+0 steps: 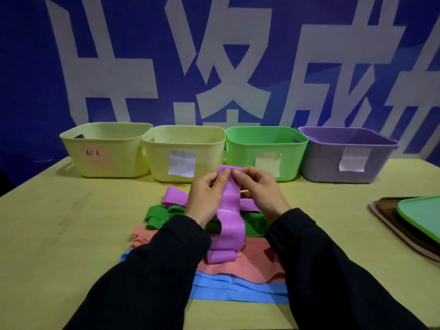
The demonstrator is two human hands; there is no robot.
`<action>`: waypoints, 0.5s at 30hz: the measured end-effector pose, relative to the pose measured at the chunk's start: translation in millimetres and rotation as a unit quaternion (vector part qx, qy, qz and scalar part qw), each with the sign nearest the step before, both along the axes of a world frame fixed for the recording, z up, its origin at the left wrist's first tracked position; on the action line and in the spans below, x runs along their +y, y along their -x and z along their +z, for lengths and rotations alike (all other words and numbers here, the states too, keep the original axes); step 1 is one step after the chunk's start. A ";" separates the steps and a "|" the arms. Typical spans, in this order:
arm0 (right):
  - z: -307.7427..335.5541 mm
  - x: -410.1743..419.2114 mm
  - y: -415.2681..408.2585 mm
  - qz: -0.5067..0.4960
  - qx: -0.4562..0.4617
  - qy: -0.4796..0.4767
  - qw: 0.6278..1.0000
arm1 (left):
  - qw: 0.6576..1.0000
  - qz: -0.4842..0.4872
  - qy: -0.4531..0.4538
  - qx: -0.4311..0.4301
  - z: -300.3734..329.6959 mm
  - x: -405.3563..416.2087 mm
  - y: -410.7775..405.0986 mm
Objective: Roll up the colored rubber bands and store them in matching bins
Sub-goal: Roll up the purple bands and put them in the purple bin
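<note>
A purple rubber band point(229, 217) hangs from both my hands above the pile. My left hand point(207, 196) and my right hand point(260, 189) pinch its top end side by side, thumbs on the near face. Its lower end curls on a pink band point(240, 265). Under that lie green bands point(162, 214) and blue bands point(235, 290). Across the back stand two pale yellow bins point(104, 136) point(183, 134), a green bin point(266, 136) and a purple bin point(345, 141), each with a paper label.
Stacked trays point(409, 225), green on top, lie at the table's right edge. The wooden table point(59, 234) is bare to the left of the pile. A blue banner with white characters hangs behind the bins.
</note>
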State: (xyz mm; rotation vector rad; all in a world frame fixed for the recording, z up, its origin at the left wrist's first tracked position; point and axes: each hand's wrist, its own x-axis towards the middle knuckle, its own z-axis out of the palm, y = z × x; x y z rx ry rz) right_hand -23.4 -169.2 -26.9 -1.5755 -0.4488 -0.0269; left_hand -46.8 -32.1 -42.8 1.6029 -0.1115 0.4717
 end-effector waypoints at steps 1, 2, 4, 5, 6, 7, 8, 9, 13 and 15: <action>-0.7 0.1 0.4 0.001 0.000 -0.013 1.000 | 1.000 -0.007 0.006 -0.006 1.9 -0.2 0.3; -1.6 0.3 0.1 0.003 -0.005 -0.023 1.000 | 1.000 -0.013 0.008 -0.011 2.9 -0.1 0.4; -3.1 0.6 -1.3 -0.003 -0.022 -0.036 0.999 | 1.000 -0.023 0.002 -0.007 1.9 -0.4 0.8; -3.4 1.0 -2.7 -0.009 -0.032 -0.039 0.999 | 1.000 -0.019 -0.003 -0.007 0.0 0.7 0.1; -3.6 2.3 -4.3 -0.015 -0.041 -0.040 0.998 | 1.000 -0.009 -0.009 -0.013 -3.2 2.4 -1.7; -4.6 3.6 -6.3 -0.021 -0.049 -0.040 0.998 | 1.000 0.002 -0.015 -0.018 -5.9 4.3 -3.5; -5.5 5.1 -7.8 -0.025 -0.055 -0.042 0.997 | 1.000 0.010 -0.015 -0.021 -7.8 6.3 -6.1; -6.4 6.3 -8.7 -0.030 -0.060 -0.045 0.997 | 1.000 0.012 -0.004 -0.022 -8.3 8.4 -7.8; -9.9 6.4 -8.1 -0.026 -0.077 -0.068 0.994 | 0.999 -0.012 0.037 -0.021 -8.0 9.9 -9.0; -9.0 3.5 -5.5 -0.014 -0.082 -0.079 0.993 | 0.998 -0.022 0.041 -0.039 -5.1 6.1 -4.7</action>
